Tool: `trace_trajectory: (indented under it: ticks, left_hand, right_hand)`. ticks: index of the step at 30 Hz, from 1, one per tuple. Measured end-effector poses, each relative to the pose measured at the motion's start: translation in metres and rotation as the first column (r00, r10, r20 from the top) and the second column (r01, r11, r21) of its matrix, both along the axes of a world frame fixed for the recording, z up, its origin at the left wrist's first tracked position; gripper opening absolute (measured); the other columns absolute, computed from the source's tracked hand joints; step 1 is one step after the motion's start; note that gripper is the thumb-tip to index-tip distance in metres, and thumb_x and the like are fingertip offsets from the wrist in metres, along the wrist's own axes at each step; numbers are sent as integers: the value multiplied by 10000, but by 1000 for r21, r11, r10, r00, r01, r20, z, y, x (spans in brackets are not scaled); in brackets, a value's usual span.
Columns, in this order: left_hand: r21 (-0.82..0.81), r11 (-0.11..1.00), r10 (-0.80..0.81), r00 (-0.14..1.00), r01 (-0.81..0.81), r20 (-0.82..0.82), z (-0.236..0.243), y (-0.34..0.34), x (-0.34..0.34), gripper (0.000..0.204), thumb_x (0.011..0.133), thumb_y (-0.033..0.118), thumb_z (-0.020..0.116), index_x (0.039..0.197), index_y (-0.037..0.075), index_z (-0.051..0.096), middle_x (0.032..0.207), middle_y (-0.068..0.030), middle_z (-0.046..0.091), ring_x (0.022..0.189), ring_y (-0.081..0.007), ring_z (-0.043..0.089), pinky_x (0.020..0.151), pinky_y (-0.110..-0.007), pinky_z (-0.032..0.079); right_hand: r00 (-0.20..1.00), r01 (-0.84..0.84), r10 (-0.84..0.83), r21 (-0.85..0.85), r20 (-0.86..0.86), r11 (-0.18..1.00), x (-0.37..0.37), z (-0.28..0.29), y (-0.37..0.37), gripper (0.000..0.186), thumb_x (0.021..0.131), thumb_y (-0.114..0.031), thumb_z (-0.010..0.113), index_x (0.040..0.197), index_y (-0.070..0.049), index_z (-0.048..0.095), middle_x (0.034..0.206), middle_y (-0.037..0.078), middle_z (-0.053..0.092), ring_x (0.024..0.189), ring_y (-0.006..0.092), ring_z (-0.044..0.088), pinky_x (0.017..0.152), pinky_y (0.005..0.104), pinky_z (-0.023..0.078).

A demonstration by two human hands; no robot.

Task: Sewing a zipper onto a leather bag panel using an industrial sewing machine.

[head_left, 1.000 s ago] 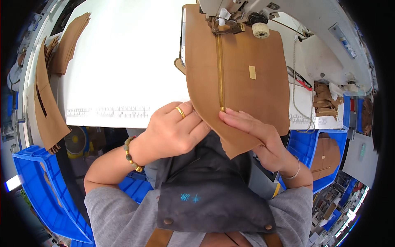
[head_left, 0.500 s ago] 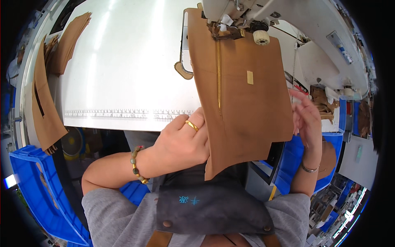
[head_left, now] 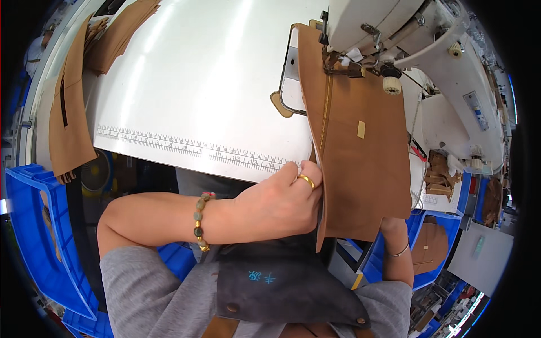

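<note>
A brown leather-like panel lies under the head of a white sewing machine. A gold-toothed zipper runs lengthwise along its left part, and a small tan tape piece sits on its face. My left hand, wearing a gold ring, is closed with its fingertips pinching the panel's left edge near the table's front. At the panel's lower right corner is my right hand. Its fingers are hidden beneath the panel, so their grip does not show.
Stacked brown pieces and slotted brown strips lie at the table's left end. A printed ruler follows the white table's front edge. Blue bins stand left and right below. Brown scraps lie right of the machine.
My right hand has moved from beside the panel's right edge to underneath its lower corner. My left hand still pinches the left edge. The whole view has shifted and tilted.
</note>
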State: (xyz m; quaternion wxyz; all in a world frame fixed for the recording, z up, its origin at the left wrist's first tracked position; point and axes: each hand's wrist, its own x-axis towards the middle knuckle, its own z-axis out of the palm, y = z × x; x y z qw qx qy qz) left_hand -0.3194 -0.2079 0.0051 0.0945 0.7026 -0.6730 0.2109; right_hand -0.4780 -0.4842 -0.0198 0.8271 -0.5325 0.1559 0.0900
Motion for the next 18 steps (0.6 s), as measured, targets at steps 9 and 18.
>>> trace_trajectory:
  ticks: [9,18]
  left_hand:
    - [-42,995,80,980,-89,-183,-9,0,-7,326,674,122,650,972,14,725,1144,-116,697,1111,-266,628,755,-325,540]
    - [-98,995,-24,985,8,-171,-7,1,3,258,721,114,668,943,-10,715,1072,-149,711,1134,-326,671,692,-312,512]
  right_hand:
    - [988,103,-61,-300,144,949,42,5,-21,353,1034,-191,610,1301,40,633,1147,140,727,866,253,697,748,356,578]
    - [912,337,-58,-663,406,669,107,-2,-49,315,1014,-183,633,1243,31,669,1089,140,742,914,299,705,782,384,576]
